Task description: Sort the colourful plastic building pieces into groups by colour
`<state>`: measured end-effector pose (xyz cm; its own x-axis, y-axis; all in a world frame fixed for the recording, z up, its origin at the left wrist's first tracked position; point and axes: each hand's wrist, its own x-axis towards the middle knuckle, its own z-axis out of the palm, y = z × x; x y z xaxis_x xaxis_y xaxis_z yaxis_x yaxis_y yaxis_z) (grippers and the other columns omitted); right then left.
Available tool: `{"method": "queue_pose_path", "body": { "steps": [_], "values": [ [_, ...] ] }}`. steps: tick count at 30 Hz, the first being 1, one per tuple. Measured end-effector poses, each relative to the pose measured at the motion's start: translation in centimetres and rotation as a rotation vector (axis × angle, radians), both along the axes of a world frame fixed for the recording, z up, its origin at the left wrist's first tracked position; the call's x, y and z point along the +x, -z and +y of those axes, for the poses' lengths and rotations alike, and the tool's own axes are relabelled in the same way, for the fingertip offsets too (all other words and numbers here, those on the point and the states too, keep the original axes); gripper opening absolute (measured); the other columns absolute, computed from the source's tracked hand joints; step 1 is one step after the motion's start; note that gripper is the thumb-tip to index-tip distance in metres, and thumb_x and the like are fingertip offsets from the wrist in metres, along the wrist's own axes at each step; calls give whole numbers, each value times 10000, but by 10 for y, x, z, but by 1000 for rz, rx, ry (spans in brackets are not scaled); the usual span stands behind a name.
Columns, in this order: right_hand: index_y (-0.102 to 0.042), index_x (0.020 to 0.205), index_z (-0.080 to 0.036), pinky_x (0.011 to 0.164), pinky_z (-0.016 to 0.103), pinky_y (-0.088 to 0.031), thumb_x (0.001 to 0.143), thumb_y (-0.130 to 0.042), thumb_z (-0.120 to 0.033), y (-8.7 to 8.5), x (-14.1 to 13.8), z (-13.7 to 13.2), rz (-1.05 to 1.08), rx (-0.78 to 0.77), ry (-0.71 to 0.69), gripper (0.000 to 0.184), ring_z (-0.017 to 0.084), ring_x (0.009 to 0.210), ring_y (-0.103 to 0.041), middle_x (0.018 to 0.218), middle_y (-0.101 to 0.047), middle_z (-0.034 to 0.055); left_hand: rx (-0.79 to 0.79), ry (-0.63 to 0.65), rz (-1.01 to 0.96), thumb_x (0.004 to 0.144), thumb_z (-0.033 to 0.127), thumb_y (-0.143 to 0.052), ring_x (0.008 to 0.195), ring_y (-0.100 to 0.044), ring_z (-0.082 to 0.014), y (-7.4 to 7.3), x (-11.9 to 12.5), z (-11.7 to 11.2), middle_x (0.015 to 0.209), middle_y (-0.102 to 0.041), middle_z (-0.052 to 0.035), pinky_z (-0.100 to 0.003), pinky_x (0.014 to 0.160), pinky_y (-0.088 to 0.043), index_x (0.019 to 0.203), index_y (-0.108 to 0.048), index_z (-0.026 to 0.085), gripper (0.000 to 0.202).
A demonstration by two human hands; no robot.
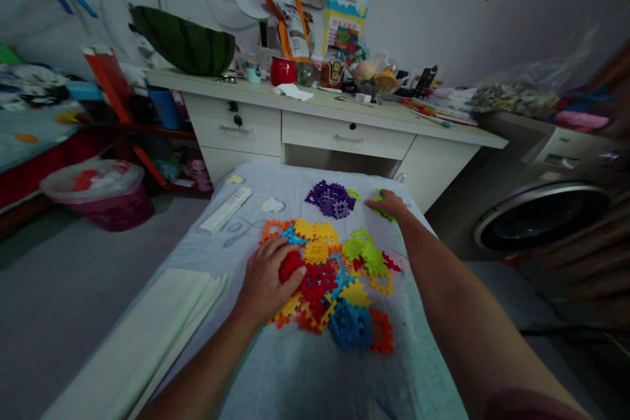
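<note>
A pile of flat interlocking plastic tiles (339, 275) in red, yellow, orange, green and blue lies on a light blue cloth-covered table (315, 367). My left hand (268, 279) rests on the pile's left side, its fingers curled on a red tile (290, 264). My right hand (388, 202) reaches to the far right of the table and closes on a green tile (382, 212). A group of purple tiles (331, 198) sits just left of that hand.
A white remote-like bar (226, 209) and a small white scrap (272, 205) lie at the table's far left. Folded white sheets (142, 335) lie on the near left. Beyond stand a cluttered desk (335, 121), a halved watermelon (184, 46), a washing machine (541, 216) and a lined bin (98, 193).
</note>
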<state>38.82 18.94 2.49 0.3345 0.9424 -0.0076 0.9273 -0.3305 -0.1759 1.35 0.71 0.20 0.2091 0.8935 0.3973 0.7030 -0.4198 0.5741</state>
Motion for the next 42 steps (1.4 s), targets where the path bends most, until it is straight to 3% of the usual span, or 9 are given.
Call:
{"method": "queue_pose_path", "body": {
  "steps": [8, 12, 17, 25, 31, 34, 36, 42],
  "values": [
    [-498, 1365, -196, 941, 408, -449, 775, -638, -556, -1, -11, -29, -93, 128, -121, 705, 323, 1164, -558, 1324, -561, 144, 14, 0, 9, 843, 450, -564, 1217, -525, -290, 2, 0, 1, 1255, -598, -71, -512, 1049, -405, 1131, -649, 255, 358],
    [-552, 1308, -191, 887, 385, -456, 811, -606, -496, -3, -14, -53, -175, 195, -123, 586, 309, 1076, -589, 1254, -581, 148, 25, -2, 4, 838, 444, -570, 1206, -531, -287, 3, 0, 2, 1242, -604, -68, -509, 1047, -406, 1120, -652, 253, 350],
    [-522, 1336, -198, 840, 352, -460, 821, -609, -400, -15, -14, -77, -208, 273, -123, 560, 293, 1055, -587, 1240, -546, 145, 44, -4, -10, 839, 443, -568, 1180, -546, -275, 3, 1, 2, 1220, -617, -61, -489, 1042, -414, 1102, -658, 253, 337],
    [-504, 1329, -228, 735, 318, -468, 859, -564, -315, -19, -34, -111, -268, 236, -216, 481, 255, 986, -624, 1237, -537, 124, 27, -1, -16, 837, 452, -563, 1188, -540, -289, 2, 1, 2, 1218, -624, -72, -509, 1037, -408, 1101, -659, 240, 353],
    [-528, 1284, -199, 791, 343, -479, 825, -615, -327, -36, -47, -121, -81, 384, -170, 484, 248, 967, -624, 1192, -592, 116, 29, 4, -24, 831, 443, -566, 1166, -555, -284, -1, 1, 2, 1189, -633, -73, -493, 1027, -421, 1080, -659, 228, 342],
    [-553, 1232, -180, 816, 340, -481, 783, -665, -362, -53, -72, -131, 157, 454, -287, 497, 229, 920, -625, 1069, -650, 81, 30, 10, -25, 840, 450, -557, 1161, -555, -278, 0, 1, 2, 1186, -636, -71, -490, 1027, -419, 1081, -657, 229, 342],
    [-551, 1235, -185, 782, 335, -489, 786, -665, -421, -64, -96, -142, 322, 422, -403, 519, 210, 842, -627, 1005, -667, 56, 22, 2, -28, 844, 455, -553, 1170, -551, -281, 1, 1, 2, 1196, -636, -73, -494, 1031, -414, 1086, -656, 228, 347],
    [-554, 1292, -173, 897, 348, -470, 899, -522, -546, -74, -152, -166, 496, 219, -808, 543, 222, 1041, -624, 1200, -652, 109, 15, 3, -88, 899, 464, -491, 1158, -567, -262, 0, 1, 3, 1197, -647, -81, -471, 1033, -424, 1106, -646, 214, 359]
  ]
}}
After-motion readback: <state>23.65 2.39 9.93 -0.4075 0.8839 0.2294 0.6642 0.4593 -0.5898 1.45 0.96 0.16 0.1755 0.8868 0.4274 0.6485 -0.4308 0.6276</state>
